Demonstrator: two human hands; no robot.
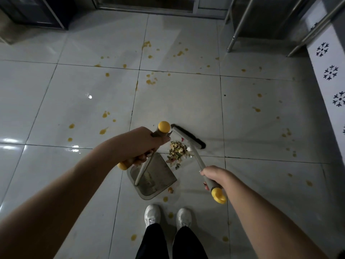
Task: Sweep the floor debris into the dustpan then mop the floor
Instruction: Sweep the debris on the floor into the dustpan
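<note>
Sweeping in progress: right hand point(214, 176) closed round the broom point(188, 136) handle, left hand point(143, 144) gripping the dustpan point(158, 176) handle. Debris pile point(178, 151) lies between bristles and pan mouth, nearer the left hand.

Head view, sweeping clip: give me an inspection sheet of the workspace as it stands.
Surface: tiled floor, glossy, dotted with yellow stains.
Job's things: dustpan on floor; debris pile just beyond its lip; broom head behind the pile. No mop seen.
Clutter: small scrap beside the dustpan.
Grippers: left hand grips the dustpan handle; right hand grips the broom handle.
Cables: nothing seen.
Surroundings: metal table legs upper right; white shoes below.
</note>
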